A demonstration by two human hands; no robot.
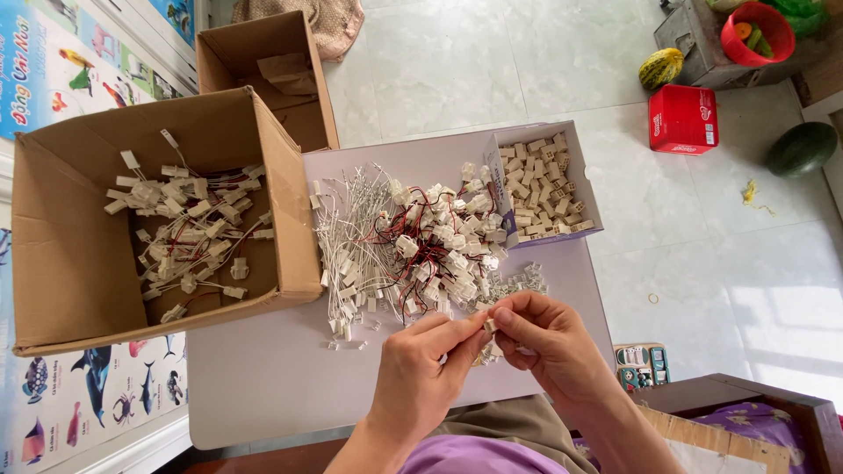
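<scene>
Pinching 1 small white connector (490,325) between them, fingers of left hand (421,373) and right hand (549,342) meet (tips pressed together).

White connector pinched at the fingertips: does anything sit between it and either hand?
Nothing visible does. The left hand and right hand both already pinch the small white connector directly at their fingertips.

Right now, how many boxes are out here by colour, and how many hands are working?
Brown cardboard boxes: 2, the large one and the smaller one
White box of connectors: 1
Red box: 1
Hands: 2, left hand, right hand
Total: 6
</scene>
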